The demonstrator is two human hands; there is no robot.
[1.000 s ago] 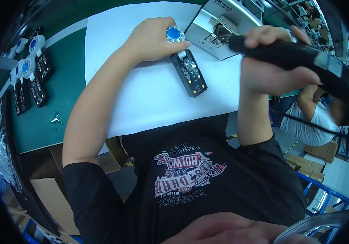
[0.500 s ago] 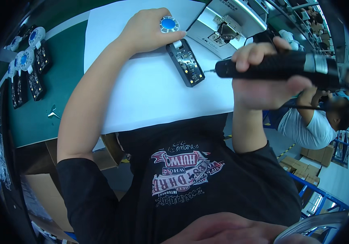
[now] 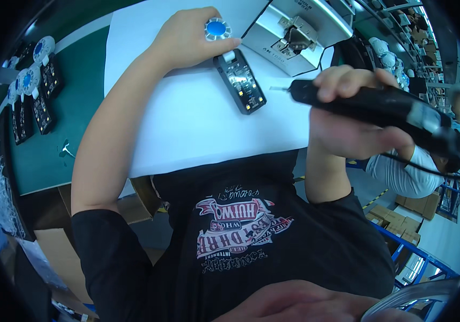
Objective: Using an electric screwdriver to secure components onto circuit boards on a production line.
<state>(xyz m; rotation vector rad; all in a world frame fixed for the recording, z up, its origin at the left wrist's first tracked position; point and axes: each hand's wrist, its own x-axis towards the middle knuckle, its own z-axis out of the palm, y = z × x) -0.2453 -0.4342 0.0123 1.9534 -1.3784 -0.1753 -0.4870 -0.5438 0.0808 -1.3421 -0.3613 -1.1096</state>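
Observation:
My left hand (image 3: 192, 40) is closed around the far end of a small black device (image 3: 241, 81) with an exposed circuit board. A round white-and-blue disc (image 3: 217, 29) is joined to that end, beside my thumb. The device lies tilted on white paper (image 3: 187, 123). On the right, my right hand (image 3: 348, 118) is wrapped round a black electric screwdriver (image 3: 385, 110) with a cord. Its thin bit points left toward the device, apart from it and blurred.
A metal box-shaped machine (image 3: 286, 45) stands beyond the device. Several similar devices with discs (image 3: 42, 110) lie on the green mat (image 3: 88, 86) at left. Clear plastic bags (image 3: 2, 188) sit at the left edge. Another person (image 3: 404, 169) and cardboard boxes (image 3: 396, 222) are at right.
The screwdriver's bit has drawn away from the device, and its rear end has tipped lower. My left hand still holds the device in nearly the same place.

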